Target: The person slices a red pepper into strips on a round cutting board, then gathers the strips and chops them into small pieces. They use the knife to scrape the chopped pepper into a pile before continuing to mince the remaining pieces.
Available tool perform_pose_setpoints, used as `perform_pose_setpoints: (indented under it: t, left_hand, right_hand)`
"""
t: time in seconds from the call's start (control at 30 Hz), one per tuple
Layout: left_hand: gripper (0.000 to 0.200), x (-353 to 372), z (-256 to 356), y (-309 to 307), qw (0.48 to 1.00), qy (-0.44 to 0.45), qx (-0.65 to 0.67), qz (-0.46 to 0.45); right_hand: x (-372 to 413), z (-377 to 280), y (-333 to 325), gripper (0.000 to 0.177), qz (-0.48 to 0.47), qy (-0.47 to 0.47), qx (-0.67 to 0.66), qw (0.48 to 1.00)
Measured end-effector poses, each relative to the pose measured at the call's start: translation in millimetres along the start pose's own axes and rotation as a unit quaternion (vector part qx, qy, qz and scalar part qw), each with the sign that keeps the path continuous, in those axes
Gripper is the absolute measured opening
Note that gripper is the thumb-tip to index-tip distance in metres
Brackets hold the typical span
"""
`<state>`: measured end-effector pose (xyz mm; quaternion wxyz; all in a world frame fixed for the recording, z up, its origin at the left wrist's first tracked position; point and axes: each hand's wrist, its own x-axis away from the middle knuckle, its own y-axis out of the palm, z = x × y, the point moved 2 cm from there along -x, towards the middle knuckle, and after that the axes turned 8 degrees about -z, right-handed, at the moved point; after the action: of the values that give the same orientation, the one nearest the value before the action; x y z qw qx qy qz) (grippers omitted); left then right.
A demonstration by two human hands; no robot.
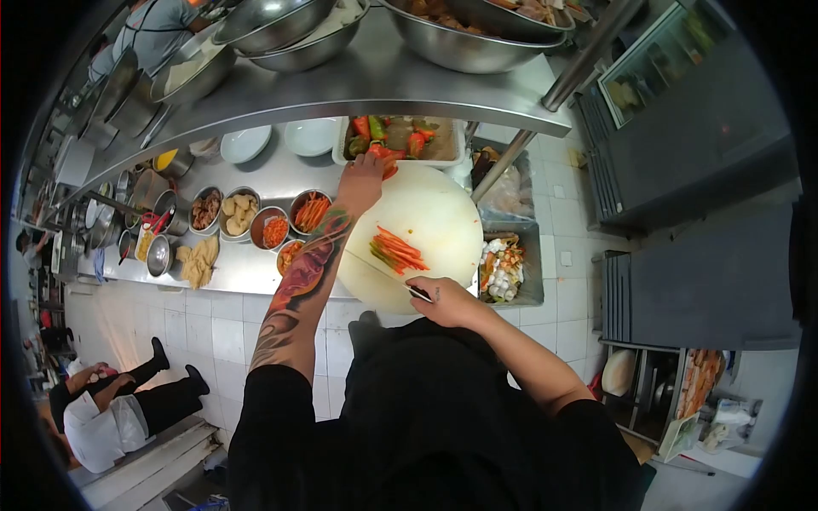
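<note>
My right hand point(445, 302) is closed round the dark handle of a kitchen knife point(379, 266). Its blade lies low over the round white cutting board point(443, 200), pointing left. Just beyond the blade is a small pile of red pepper strips point(397, 249), some with green ends. My left hand point(363, 180) reaches over the far left edge of the board, at the near rim of a tray point(443, 153) of whole red and green peppers point(415, 143). A red pepper piece point(390, 168) shows at its closed fingers, which are partly hidden.
Bowls of carrot strips point(311, 211), chopped red pieces point(274, 232) and other food stand left of the board. A steel shelf point(409, 89) with large bowls hangs above. A bin of scraps point(503, 268) is at the right. A person point(106, 426) sits at lower left.
</note>
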<state>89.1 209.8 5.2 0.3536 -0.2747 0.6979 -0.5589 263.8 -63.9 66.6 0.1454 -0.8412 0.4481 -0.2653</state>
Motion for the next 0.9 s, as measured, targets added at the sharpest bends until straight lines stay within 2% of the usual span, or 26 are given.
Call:
perform_pose_setpoints:
  t: [0.03, 0.1, 0.13, 0.2, 0.27, 0.33, 0.37, 0.43, 0.47, 0.53, 0.57, 0.63, 0.7, 0.8, 0.83, 0.9]
  left_hand:
    - [0.022, 1, -1, 3, 1.0, -0.003, -0.001, -0.001]
    - [0.02, 4, -7, 1, 0.985, -0.112, 0.124, 0.038]
    - [0.02, 9, -9, -3, 0.985, -0.111, 0.124, 0.036]
    - [0.02, 38, -22, -19, 0.919, -0.142, 0.364, 0.047]
    - [0.02, 90, -22, -63, 0.909, -0.076, 0.408, -0.04]
    - [0.02, 141, -19, -74, 0.877, -0.024, 0.45, -0.166]
    - [0.014, 160, -8, -79, 0.847, -0.014, 0.506, -0.162]
    - [0.013, 182, 11, -60, 0.9, 0.052, 0.421, -0.099]
    - [0.013, 191, 22, -54, 0.9, 0.045, 0.421, -0.101]
    - [0.014, 191, 49, -70, 0.947, -0.034, 0.317, 0.037]
    - [0.014, 198, 57, -71, 0.947, -0.036, 0.318, 0.038]
    - [0.021, 220, 74, -73, 0.904, -0.126, 0.406, 0.051]
    - [0.026, 226, 91, -73, 0.886, -0.159, 0.434, 0.044]
    - [0.029, 213, 106, -70, 0.907, -0.104, 0.398, 0.093]
    - [0.029, 205, 104, -68, 0.906, -0.107, 0.399, 0.094]
    - [0.029, 190, 103, -62, 0.914, -0.059, 0.399, 0.054]
  right_hand:
    - [-1, 1, -1, 0.043, 0.007, 0.002, -0.008, 1.0]
    - [-3, 2, -7, 0.039, 0.005, 0.006, -0.009, 1.0]
    - [-3, 4, -10, 0.036, 0.005, 0.028, 0.018, 0.999]
    - [-3, 4, -15, 0.033, 0.001, 0.075, 0.065, 0.995]
    - [-2, 10, -20, 0.033, 0.006, 0.072, 0.071, 0.995]
    - [2, 12, -25, 0.035, 0.008, 0.07, 0.075, 0.995]
    - [2, 12, -27, 0.035, 0.006, 0.071, 0.073, 0.995]
    - [2, 10, -31, 0.035, 0.014, 0.075, 0.063, 0.995]
    - [3, 5, -35, 0.036, 0.006, 0.081, 0.072, 0.994]
    - [1, -2, -35, 0.037, -0.001, 0.09, 0.1, 0.991]
    - [1, -4, -37, 0.037, -0.001, 0.102, 0.127, 0.987]
    - [4, -11, -38, 0.035, 0.0, 0.095, 0.16, 0.982]
    - [3, -16, -40, 0.033, 0.016, 0.087, 0.236, 0.968]
    - [0, -27, -45, 0.03, 0.004, 0.105, 0.27, 0.957]
    - [-1, -28, -45, 0.03, 0.001, 0.104, 0.271, 0.957]
    - [-3, -29, -46, 0.029, -0.012, 0.106, 0.3, 0.948]
